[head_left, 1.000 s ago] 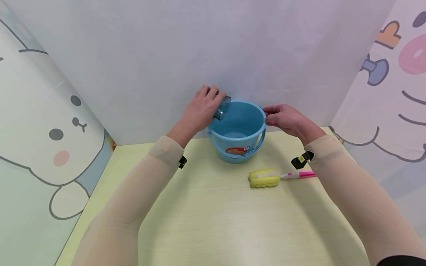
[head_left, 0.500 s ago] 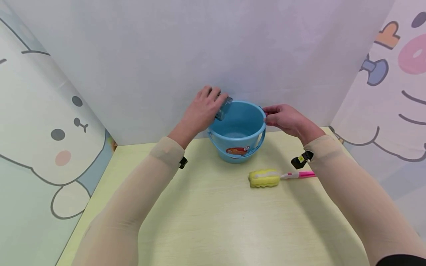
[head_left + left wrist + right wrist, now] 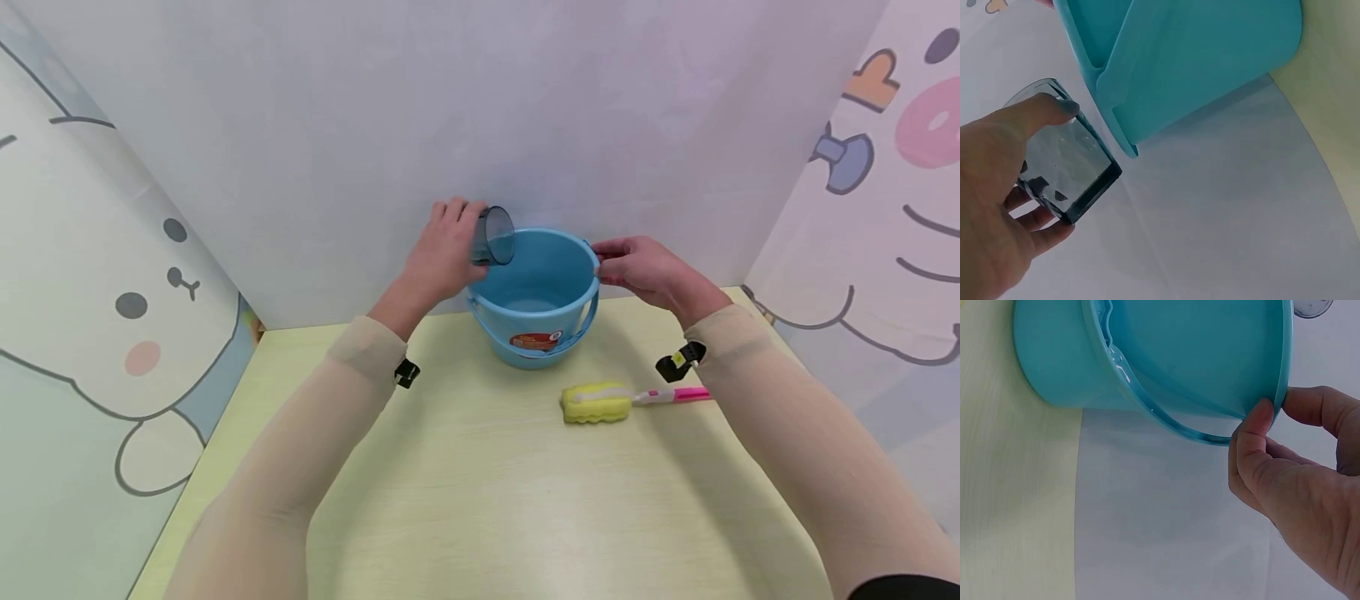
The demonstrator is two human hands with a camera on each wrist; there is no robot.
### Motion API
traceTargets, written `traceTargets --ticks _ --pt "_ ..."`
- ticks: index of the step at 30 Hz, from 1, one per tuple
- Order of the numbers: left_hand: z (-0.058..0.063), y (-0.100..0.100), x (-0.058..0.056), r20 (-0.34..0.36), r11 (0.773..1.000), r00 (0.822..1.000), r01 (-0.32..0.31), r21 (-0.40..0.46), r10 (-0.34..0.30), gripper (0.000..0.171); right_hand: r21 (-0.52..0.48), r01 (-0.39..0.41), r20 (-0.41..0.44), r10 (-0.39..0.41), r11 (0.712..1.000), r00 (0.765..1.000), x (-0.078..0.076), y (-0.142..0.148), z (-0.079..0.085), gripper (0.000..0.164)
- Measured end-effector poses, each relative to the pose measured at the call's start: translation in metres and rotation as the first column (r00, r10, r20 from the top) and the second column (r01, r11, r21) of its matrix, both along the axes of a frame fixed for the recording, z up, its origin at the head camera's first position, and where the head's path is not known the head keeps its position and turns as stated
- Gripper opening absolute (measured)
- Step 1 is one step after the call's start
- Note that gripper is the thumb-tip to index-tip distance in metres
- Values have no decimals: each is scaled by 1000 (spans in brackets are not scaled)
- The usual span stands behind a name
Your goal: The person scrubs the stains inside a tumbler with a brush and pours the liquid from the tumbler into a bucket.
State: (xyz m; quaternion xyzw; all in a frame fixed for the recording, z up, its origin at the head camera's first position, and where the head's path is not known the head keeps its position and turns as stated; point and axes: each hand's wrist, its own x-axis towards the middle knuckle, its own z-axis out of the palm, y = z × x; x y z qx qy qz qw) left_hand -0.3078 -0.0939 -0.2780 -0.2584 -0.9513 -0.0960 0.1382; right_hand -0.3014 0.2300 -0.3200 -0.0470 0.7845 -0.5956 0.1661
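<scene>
A blue bucket (image 3: 525, 329) stands upright at the back of the table, its handle hanging down in front. My left hand (image 3: 442, 250) grips a clear dark-tinted cup (image 3: 495, 237) at the bucket's upper left rim. The cup is tilted on its side, its mouth turned toward the bucket. In the left wrist view, thumb and fingers hold the cup (image 3: 1063, 159) from both sides. My right hand (image 3: 643, 268) pinches the bucket's right rim. The right wrist view shows that hand (image 3: 1300, 462) with its fingertips at the rim beside the handle's (image 3: 1166, 419) end.
A yellow sponge brush (image 3: 596, 402) with a pink and white handle lies in front of the bucket on the pale table (image 3: 480, 500). A white wall (image 3: 360, 167) rises right behind the bucket. Cartoon-printed panels (image 3: 90, 275) flank both sides.
My left hand has shifted slightly left and turned the cup, so its mouth now faces the bucket and the camera more. The right hand, bucket and brush have stayed where they were.
</scene>
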Motion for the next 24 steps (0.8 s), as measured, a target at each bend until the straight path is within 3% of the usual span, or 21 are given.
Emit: traceTargets --ticks 5,14,24 --pt "-2 -8 1 45 989 999 -20 148 14 91 -1 2 1 -2 1000 1000 1 0 1 57" --pt "-9 -25 7 33 933 999 -4 359 -8 89 8 4 -4 -4 1000 1000 1 0 1 57" --pt "-18 -42 23 66 830 998 -31 557 -7 90 13 17 0 -17 1000 1000 0 1 0 56"
